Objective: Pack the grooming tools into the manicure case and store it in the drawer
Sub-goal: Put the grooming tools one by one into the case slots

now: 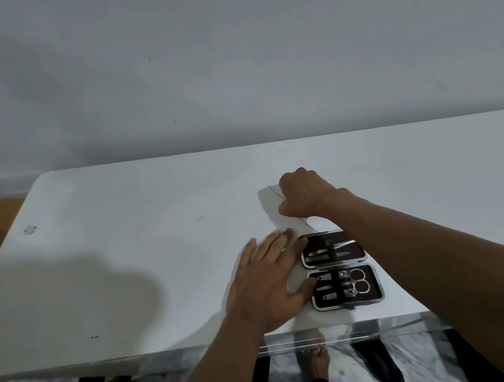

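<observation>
Left hand (267, 283) touches one open manicure case (372, 272); right hand (305, 192) beyond.

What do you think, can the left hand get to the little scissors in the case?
Probably yes. The left hand lies flat beside the open manicure case, thumb at its edge. The scissors sit uncovered in the near half, toward its right side, and no arm covers them.
</observation>
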